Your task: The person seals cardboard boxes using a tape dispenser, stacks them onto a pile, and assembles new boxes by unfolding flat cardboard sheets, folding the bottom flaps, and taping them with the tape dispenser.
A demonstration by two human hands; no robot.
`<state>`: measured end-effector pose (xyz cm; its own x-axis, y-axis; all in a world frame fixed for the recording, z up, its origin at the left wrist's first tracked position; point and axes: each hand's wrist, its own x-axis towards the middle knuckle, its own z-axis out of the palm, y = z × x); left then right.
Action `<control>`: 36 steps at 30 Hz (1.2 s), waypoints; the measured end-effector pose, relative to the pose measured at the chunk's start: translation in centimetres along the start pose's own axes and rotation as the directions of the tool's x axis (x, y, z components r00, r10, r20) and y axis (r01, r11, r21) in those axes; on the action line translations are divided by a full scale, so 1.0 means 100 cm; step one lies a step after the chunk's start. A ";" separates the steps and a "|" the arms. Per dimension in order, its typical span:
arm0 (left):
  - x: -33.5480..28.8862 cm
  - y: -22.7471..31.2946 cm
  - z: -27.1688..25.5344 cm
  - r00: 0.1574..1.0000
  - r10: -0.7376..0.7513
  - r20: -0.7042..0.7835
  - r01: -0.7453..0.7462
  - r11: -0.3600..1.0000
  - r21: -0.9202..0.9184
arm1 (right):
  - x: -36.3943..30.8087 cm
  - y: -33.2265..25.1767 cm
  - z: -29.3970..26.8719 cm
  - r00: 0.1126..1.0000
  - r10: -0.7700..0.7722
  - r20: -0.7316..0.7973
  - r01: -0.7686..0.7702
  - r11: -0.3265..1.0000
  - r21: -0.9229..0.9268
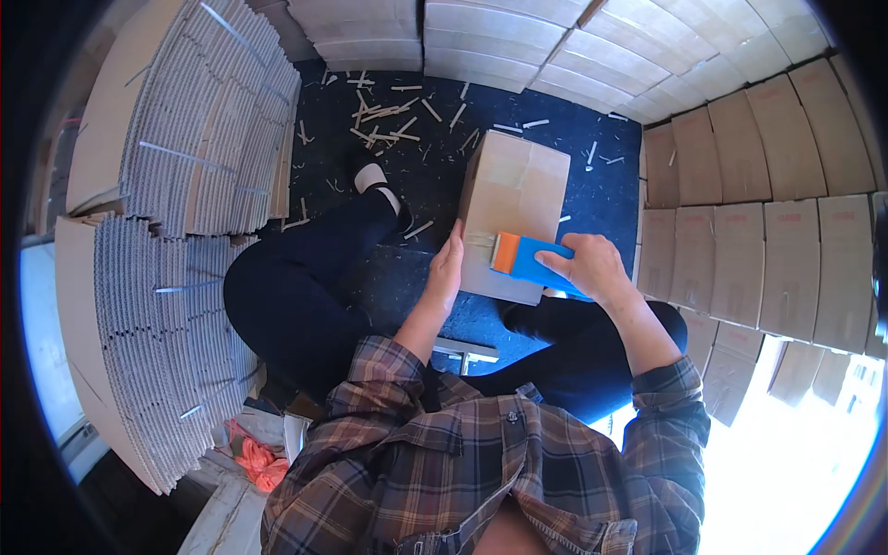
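A closed cardboard box (532, 171) stands between my legs, with a shiny strip across its top. My left hand (448, 262) rests along the box's left side, fingers stretched out flat. In my right hand (589, 266) is a blue and orange hand tool (532, 264), gripped by its blue part. Its orange end with a pale front edge lies over the near part of the box top. The exact kind of tool cannot be made out.
Stacks of flat cardboard (199, 129) rise at my left, bound with straps. Packed cartons (499, 42) line the far side and more cartons (768, 259) the right. Scraps of cardboard (384, 116) litter the dark floor. A crumpled red bag (262, 462) lies low at left.
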<state>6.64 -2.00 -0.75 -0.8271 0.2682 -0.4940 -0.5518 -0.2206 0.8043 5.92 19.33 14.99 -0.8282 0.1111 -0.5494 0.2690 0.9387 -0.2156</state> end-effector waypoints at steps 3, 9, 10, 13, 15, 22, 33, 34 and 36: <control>0.012 -0.009 -0.011 0.990 -0.097 0.100 0.102 0.994 -0.040 | 0.003 -0.005 0.002 1.000 -0.013 -0.007 0.013 1.000 -0.011; 0.024 -0.013 -0.017 0.942 -0.296 0.155 0.318 0.937 -0.142 | 0.004 -0.002 0.002 1.000 -0.022 0.002 0.022 1.000 0.015; 0.019 -0.012 -0.011 0.941 -0.298 0.160 0.320 0.937 -0.139 | 0.003 0.000 0.002 1.000 -0.017 -0.001 0.017 1.000 0.017; -0.009 0.003 0.005 0.999 -0.029 0.037 0.015 0.946 0.323 | 0.004 0.004 0.002 1.000 -0.025 -0.015 0.025 0.999 0.019; -0.025 0.020 0.017 0.979 0.195 0.066 -0.191 0.743 0.642 | 0.006 0.006 0.004 1.000 -0.026 0.001 0.026 1.000 -0.001; -0.021 0.031 0.034 0.960 0.263 0.101 -0.211 0.435 0.875 | 0.007 0.008 0.005 0.999 -0.054 0.001 0.054 0.998 0.018; -0.017 0.033 0.033 0.984 0.148 0.095 -0.160 0.535 0.829 | -0.019 0.047 -0.014 0.986 -0.163 0.043 0.153 0.971 0.185; -0.018 0.035 0.034 0.983 0.150 0.102 -0.170 0.553 0.816 | -0.022 0.059 -0.016 0.986 -0.164 0.045 0.152 0.969 0.193; -0.017 0.036 0.036 0.982 0.152 0.116 -0.182 0.569 0.802 | -0.033 0.094 -0.019 0.988 -0.151 0.014 0.139 0.942 0.307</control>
<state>6.41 0.15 4.18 -0.8834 0.3381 -0.3246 -0.0773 0.5780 0.8124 10.27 28.44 16.36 -0.8522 -0.0364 -0.5220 0.2887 0.7992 -0.5272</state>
